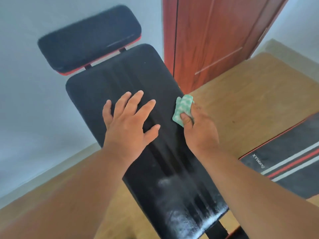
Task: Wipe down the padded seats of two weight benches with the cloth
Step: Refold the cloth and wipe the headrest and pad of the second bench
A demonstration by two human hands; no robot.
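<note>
A long black padded bench seat point(120, 80) runs from the bottom of the view toward the wall, with a separate black head pad point(89, 38) beyond it. White dusty streaks mark its near end. My left hand point(129, 123) lies flat on the middle of the pad, fingers spread. My right hand point(198, 130) grips a folded green and white cloth point(183, 107) at the pad's right edge. A second bench pad point(293, 161), black with red and white stripes and lettering, lies low at the right.
A red-brown wooden door point(215, 37) stands behind the bench on the right. Pale wall point(25, 83) fills the left. Wooden floor point(250, 100) lies between the two benches.
</note>
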